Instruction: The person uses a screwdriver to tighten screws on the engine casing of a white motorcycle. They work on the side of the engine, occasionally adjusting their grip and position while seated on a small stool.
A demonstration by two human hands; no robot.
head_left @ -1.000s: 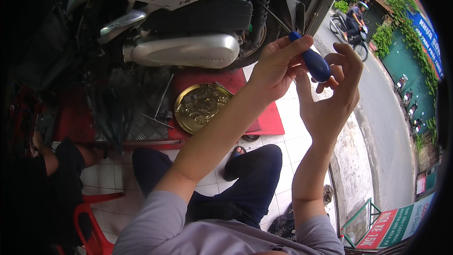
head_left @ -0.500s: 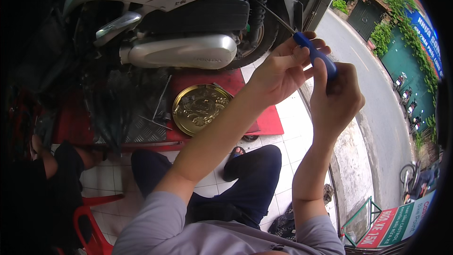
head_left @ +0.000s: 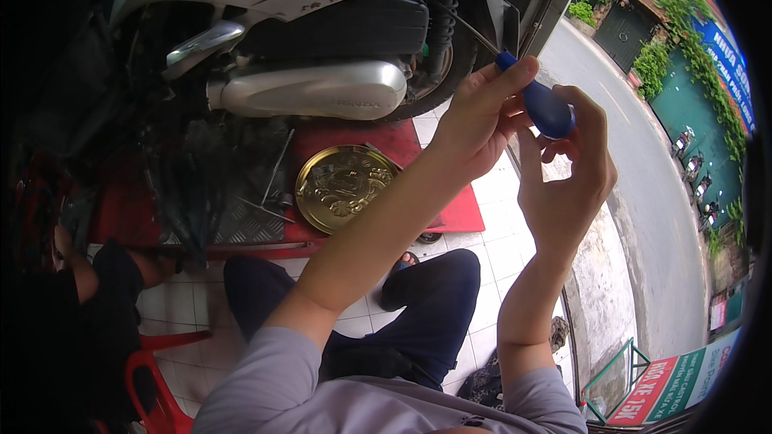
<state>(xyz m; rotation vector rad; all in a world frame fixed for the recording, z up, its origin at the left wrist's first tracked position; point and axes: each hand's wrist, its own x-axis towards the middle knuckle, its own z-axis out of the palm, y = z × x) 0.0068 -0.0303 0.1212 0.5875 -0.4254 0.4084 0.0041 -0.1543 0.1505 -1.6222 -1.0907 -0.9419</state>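
A screwdriver with a blue handle [head_left: 550, 109] slants up and to the left, its thin metal shaft reaching in beside the scooter's black coil shock absorber [head_left: 443, 16]. Where its tip ends is lost among the dark parts. My left hand [head_left: 482, 116] pinches the front of the handle between thumb and fingers. Around the rounded butt end, my right hand [head_left: 567, 181] has its fingers bent and spread, the index finger against the handle and the thumb away from it. Above my left forearm lies the scooter's silver engine cover [head_left: 314, 90], below the black air box [head_left: 346, 28].
A round gold-coloured tray [head_left: 334, 205] rests on the red lift platform [head_left: 462, 213], near a metal T-handle tool [head_left: 277, 169]. Another person's leg [head_left: 121, 273] and a red plastic chair [head_left: 149, 386] are at the left. A street [head_left: 611, 128] runs along the right.
My right thumb has come off the screwdriver handle and its fingers have spread. My left thumb has shifted up onto the front of the handle. The screwdriver stays nearly in place.
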